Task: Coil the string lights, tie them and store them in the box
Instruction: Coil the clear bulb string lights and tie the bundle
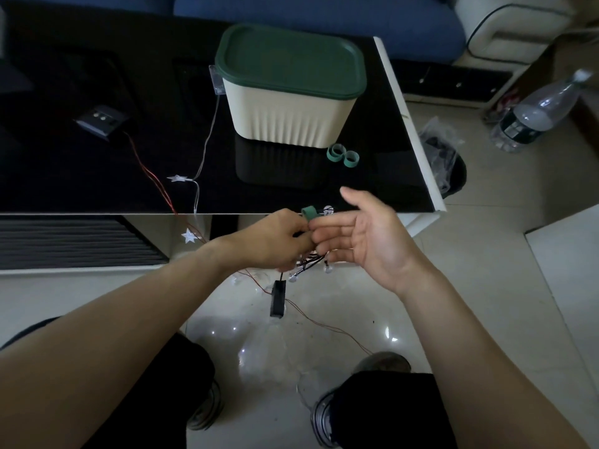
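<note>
Roughly mid-task, by my read. Box (pixel 285 105) sits near the table's (pixel 97 173) far right corner, green lid (pixel 291 59) on, so nothing is stored yet.

One string of lights is bunched off the table's front edge: coiled bundle (pixel 308 259) under the left hand (pixel 272 238), fingers curled round it and pinching a green tie strap (pixel 309 212). Right hand (pixel 363 234) is palm-up, fingers straight, touching the strap, gripping nothing. Battery pack (pixel 278 298) dangles below.

Left to do: cinch the strap, open the lid, drop it in.

A second strand, the star lights (pixel 177 178), trails uncoiled across the table. Two spare straps (pixel 343 155) lie beside the box. Loose red wire (pixel 152 176) could snag.
</note>
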The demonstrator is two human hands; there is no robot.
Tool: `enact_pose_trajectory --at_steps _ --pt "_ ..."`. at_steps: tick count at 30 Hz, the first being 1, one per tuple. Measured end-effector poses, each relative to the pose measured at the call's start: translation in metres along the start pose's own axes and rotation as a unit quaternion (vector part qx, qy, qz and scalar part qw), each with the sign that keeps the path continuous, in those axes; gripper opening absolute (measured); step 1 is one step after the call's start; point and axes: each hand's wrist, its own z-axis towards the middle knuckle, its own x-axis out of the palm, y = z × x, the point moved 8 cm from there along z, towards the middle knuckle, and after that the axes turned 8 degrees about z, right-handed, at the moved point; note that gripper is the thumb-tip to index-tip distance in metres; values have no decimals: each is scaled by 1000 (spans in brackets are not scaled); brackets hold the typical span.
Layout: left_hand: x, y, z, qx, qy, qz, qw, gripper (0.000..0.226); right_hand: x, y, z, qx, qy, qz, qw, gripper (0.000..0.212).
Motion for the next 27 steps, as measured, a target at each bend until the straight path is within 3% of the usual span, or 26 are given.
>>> enact_pose_trajectory --at_steps 2,3,5,7,10,15,27 --pt "-2 5 2 -26 -4 -62 998 39 -5 13 -2 -77 6 5 997 38" --pt "-4 6 2 -34 -6 -84 996 39 -11 22 -4 -140 -12 -50 989 29" --pt "-6 6 3 -44 -17 -115 992 39 -19 40 -12 -277 -64 -231 931 33" --pt "-8 6 4 -50 -32 -148 987 40 -12 43 -17 -342 -64 -364 864 37" --pt "-9 3 4 -36 -37 -174 983 43 -1 35 -13 -345 -52 -446 824 42" --pt "-6 -2 0 -23 -17 -199 980 41 0 38 -12 -348 -67 -445 823 28" --pt "-7 -2 -3 -53 -32 -233 970 46 11 39 -12 -418 -61 -500 756 16"
